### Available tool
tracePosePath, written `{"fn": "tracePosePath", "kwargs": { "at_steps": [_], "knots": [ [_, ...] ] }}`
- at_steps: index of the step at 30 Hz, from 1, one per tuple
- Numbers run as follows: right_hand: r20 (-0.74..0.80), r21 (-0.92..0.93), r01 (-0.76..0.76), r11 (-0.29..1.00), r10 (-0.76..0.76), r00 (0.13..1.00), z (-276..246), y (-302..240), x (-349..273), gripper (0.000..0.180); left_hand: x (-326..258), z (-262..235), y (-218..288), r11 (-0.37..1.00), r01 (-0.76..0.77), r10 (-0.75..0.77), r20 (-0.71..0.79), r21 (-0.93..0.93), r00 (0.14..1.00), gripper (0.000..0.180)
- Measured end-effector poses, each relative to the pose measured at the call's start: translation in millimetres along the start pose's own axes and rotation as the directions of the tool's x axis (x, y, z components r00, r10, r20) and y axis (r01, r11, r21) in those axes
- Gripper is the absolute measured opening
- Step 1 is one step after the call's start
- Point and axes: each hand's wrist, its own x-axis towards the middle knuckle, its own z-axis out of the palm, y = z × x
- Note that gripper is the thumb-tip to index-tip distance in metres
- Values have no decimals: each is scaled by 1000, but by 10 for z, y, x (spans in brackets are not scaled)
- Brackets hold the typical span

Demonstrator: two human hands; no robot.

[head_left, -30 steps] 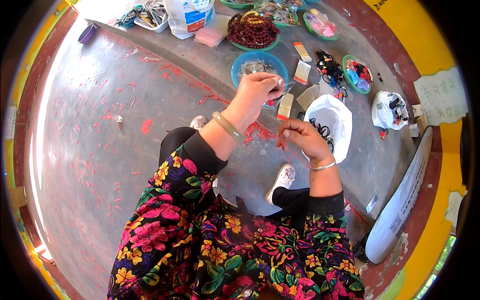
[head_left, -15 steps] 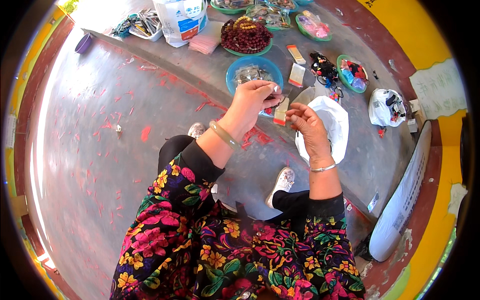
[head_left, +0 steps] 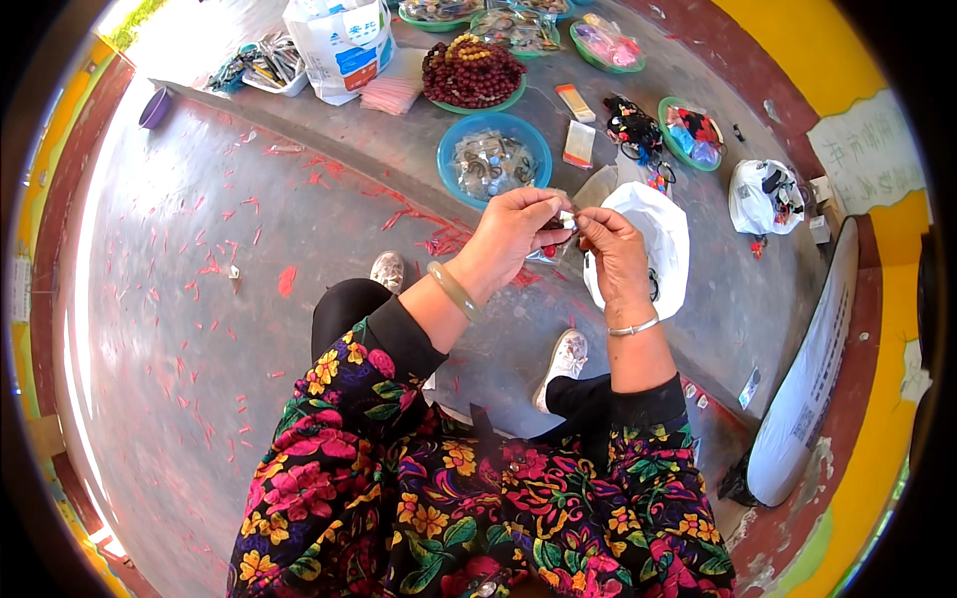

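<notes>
In front of me both hands meet over the floor. My left hand [head_left: 516, 231] is closed in a pinch, with a small white bit and something dark [head_left: 566, 219] showing at its fingertips; its kind is too small to tell. My right hand [head_left: 616, 251] pinches at the same small item from the right, fingertips nearly touching the left ones. Just beyond my left hand stands a blue basin [head_left: 446, 164] of small clear packets [head_left: 495, 162]. Partly behind my right hand lies an open white bag [head_left: 673, 249], with a dark ring-like thing near the wrist.
Farther off are a green tray of maroon beads [head_left: 469, 80], a white bucket-like bag [head_left: 344, 50], two small boxes [head_left: 578, 145], a black cord heap [head_left: 630, 125] and a green basket [head_left: 678, 149]. A filled white bag [head_left: 766, 204] stands right. Red scraps litter the floor.
My right hand has come in to the left and its fingertips now pinch beside my left ones. The pale, red-ended piece seen between the hands no longer shows there. The view has shifted slightly.
</notes>
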Motion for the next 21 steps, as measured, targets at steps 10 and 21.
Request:
{"fn": "tracePosePath", "kwargs": {
  "at_steps": [10,21],
  "knots": [
    [-9,-69,59,996,-60,998,19,-53,-27,8,-5,12,2,981,-3,11,-41,193,999,12],
    [43,-81,86,993,-82,996,31,-158,-66,15,-14,15,33,988,25,-22,-16,150,1000,15]
  ]
}}
